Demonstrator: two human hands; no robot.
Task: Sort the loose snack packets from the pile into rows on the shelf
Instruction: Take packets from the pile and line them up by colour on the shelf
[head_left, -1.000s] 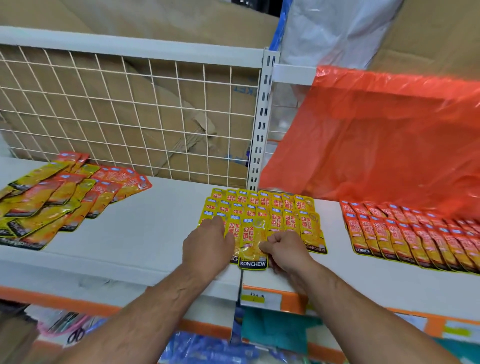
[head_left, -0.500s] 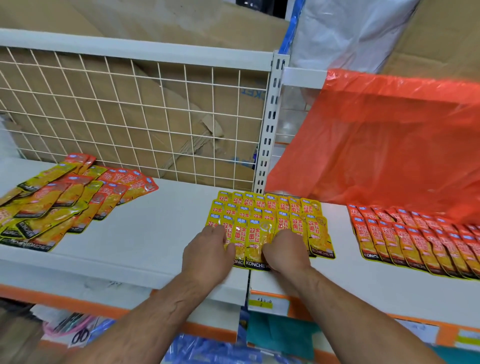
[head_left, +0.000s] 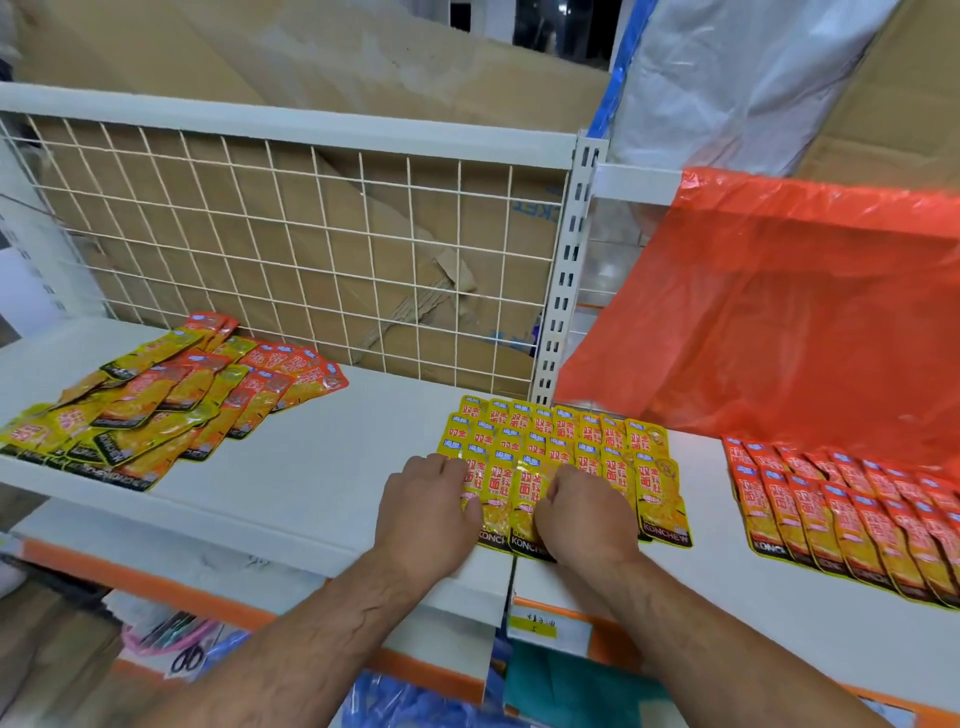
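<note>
Yellow packets (head_left: 558, 457) now lie squared since a second ago, your curled left hand (head_left: 423, 512) and right hand (head_left: 582, 519) pressing them flat, gripping nothing, so the pile (head_left: 156, 400) waits.

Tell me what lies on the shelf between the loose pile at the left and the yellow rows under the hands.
Nothing: the head view shows bare white shelf between the loose pile and the yellow rows.

A single head-worn wide-angle camera is looking forward and down from close above the white shelf (head_left: 311, 483), facing its wire-mesh back (head_left: 291, 260). Both forearms are entering from the near edge; the far corners are bending, probably from lens distortion.
</note>
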